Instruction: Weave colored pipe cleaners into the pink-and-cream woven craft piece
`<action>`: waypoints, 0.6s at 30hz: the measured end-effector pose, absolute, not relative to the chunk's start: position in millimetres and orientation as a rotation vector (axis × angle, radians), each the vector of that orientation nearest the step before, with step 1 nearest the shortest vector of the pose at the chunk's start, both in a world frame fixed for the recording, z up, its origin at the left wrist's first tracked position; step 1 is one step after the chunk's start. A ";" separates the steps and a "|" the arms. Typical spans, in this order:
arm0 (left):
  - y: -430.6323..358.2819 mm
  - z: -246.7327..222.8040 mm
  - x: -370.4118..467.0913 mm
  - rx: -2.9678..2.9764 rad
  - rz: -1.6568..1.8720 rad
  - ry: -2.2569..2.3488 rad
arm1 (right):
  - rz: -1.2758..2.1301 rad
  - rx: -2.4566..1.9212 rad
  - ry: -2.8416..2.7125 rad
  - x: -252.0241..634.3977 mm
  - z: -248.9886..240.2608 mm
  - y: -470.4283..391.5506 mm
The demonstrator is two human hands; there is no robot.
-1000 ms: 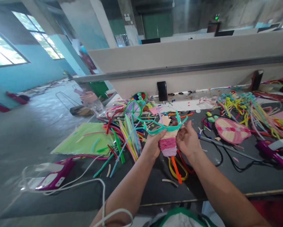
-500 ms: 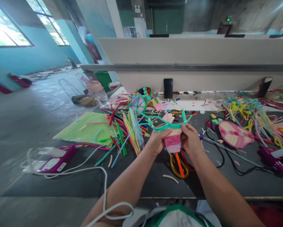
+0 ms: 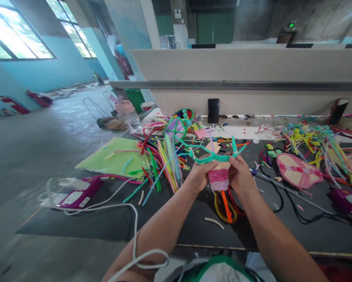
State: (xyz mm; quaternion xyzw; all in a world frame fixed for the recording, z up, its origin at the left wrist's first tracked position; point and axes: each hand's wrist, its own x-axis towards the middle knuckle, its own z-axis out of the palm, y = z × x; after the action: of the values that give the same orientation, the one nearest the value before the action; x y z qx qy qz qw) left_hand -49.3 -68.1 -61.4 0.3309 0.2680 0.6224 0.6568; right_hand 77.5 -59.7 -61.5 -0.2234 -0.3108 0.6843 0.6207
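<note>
Between my two hands is a pipe-cleaner craft [image 3: 218, 178], wound in cream, pink and lilac bands, with a teal top edge whose loose ends stick out. My left hand [image 3: 199, 176] grips its left side, thumb along the front. On the right side, my right hand [image 3: 239, 172] pinches it near the teal corner; the fingers behind are hidden. Just below the craft, an orange pipe cleaner [image 3: 226, 206] and a mustard-yellow loop [image 3: 217, 211] lie on the dark table. A short cream strip [image 3: 213, 223] rests closer to the table's front edge.
Bundled pipe cleaners [image 3: 168, 164] and a green plastic packet [image 3: 114, 158] lie left. Purple glue-gun-like tools [image 3: 82, 194] sit at both sides, and a white cable [image 3: 134, 227] crosses my left forearm. A pink leaf-shaped craft [image 3: 299, 168] lies right. A phone [image 3: 213, 111] leans against the partition.
The whole view has shifted slightly, so things appear a little farther right. Both hands keep the same hold on the craft.
</note>
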 end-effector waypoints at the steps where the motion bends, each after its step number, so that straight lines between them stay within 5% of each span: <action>1: -68.9 -60.4 -48.3 0.763 1.418 0.590 | 1.583 -0.487 -0.728 75.9 -60.8 -61.2; 9: -69.9 -54.7 -53.0 0.730 1.539 0.518 | 1.618 -0.393 -0.816 80.1 -53.0 -67.1; 18: -74.3 -50.3 -61.3 0.816 1.238 0.521 | 1.722 -0.410 -0.964 92.9 -58.8 -54.7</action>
State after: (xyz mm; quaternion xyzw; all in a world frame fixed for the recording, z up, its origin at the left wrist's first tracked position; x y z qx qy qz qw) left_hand -61.3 -74.3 -50.3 0.3674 0.2346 0.5572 0.7068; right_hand 92.9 -54.7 -58.8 -0.1720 -0.4047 0.7223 0.5338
